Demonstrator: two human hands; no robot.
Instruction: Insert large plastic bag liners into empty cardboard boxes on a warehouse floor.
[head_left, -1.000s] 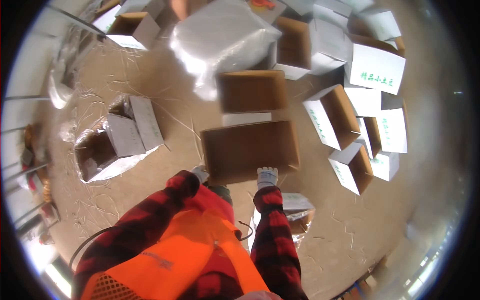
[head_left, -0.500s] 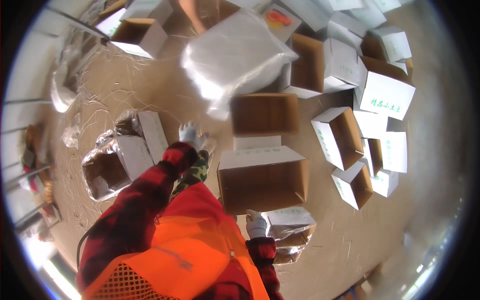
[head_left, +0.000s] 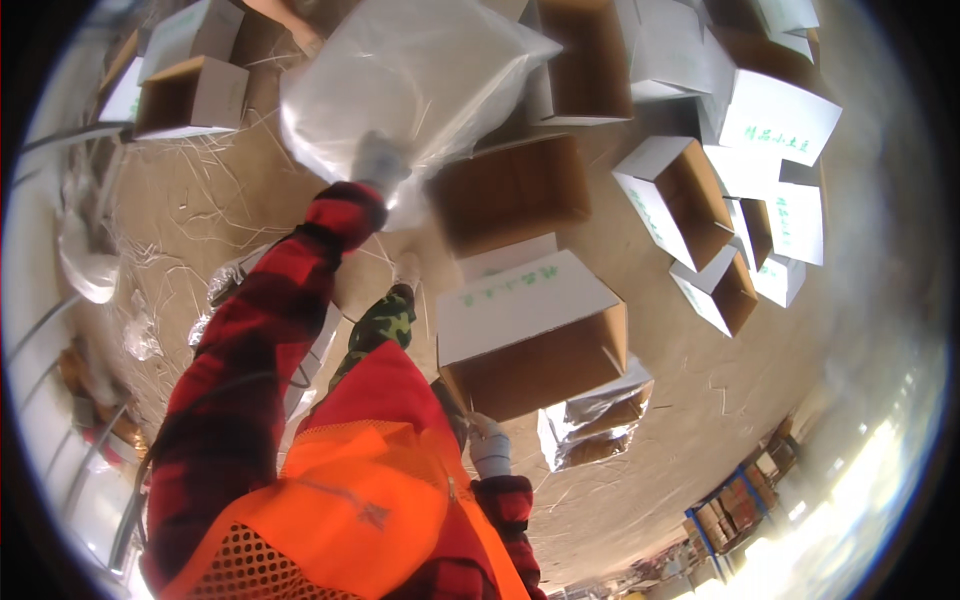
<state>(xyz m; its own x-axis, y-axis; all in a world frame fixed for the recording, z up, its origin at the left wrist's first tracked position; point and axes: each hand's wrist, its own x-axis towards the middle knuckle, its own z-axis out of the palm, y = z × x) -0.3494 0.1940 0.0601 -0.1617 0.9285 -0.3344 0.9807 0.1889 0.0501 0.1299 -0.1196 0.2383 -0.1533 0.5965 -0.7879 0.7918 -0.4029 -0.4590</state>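
Our left hand (head_left: pixel 380 165) has moved forward from over the floor (head_left: pixel 680 430) to the clear plastic bundle (head_left: pixel 440 75), where blur keeps us from telling whether it grips. Well apart from it, our right hand (head_left: pixel 490 447) is clamped on the near edge of the open white box (head_left: pixel 530 305), which lies just ahead of that hand and rightward of the left.

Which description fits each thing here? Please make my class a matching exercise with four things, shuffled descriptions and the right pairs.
Column one:
1. Left hand
2. Right hand
3. Vest
4. Trouser leg

Column two:
A. camouflage-patterned
B. at the near edge of an open box
C. orange
D. at the near side of the clear plastic bundle

Pairs: 1-D, 2-B, 3-C, 4-A
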